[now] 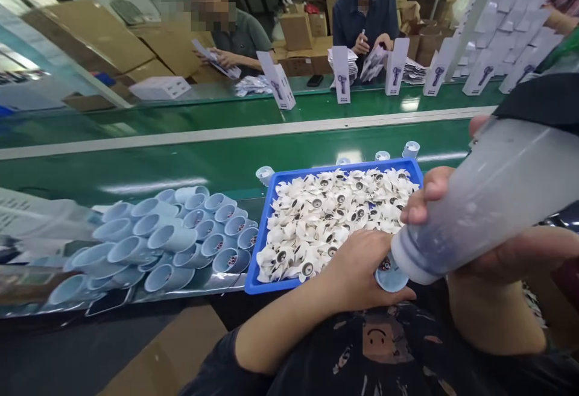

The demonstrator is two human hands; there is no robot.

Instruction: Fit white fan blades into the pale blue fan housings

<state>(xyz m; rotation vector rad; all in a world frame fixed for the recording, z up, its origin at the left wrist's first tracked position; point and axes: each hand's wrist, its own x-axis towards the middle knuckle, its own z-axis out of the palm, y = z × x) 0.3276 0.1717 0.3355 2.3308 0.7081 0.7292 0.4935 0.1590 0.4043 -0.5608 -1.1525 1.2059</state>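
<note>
My left hand [362, 269] is closed around a small light-blue round housing [389, 275], held just in front of the blue tray [262, 245]. My right hand [434, 194] grips a large grey cylindrical tool [479, 200] whose blunt end presses down onto that housing. The tray is full of small white fan blades [330, 215]. A heap of several more light-blue housings [172, 239] lies to the tray's left.
The green conveyor belt [181, 161] runs across, with a few blue housings [411, 149] behind the tray. White product boxes [341, 73] stand at its far edge. Two people sit opposite, handling papers. Cardboard cartons [296, 29] are stacked behind them.
</note>
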